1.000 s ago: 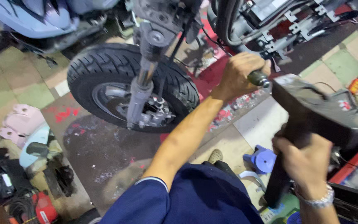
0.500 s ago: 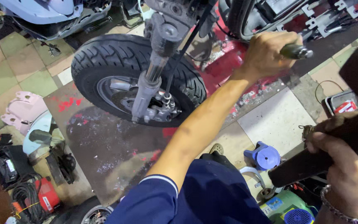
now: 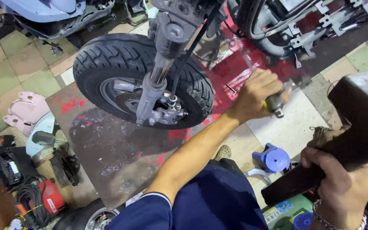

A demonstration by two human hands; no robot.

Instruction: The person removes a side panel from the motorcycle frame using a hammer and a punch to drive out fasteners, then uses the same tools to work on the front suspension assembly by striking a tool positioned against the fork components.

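My left hand (image 3: 255, 94) is stretched out over the floor, closed round a screwdriver (image 3: 274, 103) with a black and yellow handle; its tip is hidden by the hand. It hovers just right of a scooter's front wheel (image 3: 107, 64), whose grey fork (image 3: 155, 87) and brake caliper face me. At the lower right, my right hand (image 3: 341, 187), with a metal bracelet on the wrist, grips the lower end of a large black plastic body panel (image 3: 360, 123) and holds it up off the floor.
The stripped scooter frame (image 3: 294, 30) stands at the back right on red-stained floor. A pale blue scooter (image 3: 52, 12) is at the back left. Pink and pale blue body panels (image 3: 24, 113), a red tool (image 3: 50, 196) with cables and a blue plastic part (image 3: 272, 158) lie around.
My left hand with the screwdriver has come down and slightly left, closer to me. The black panel stays held in my right hand at the right edge.
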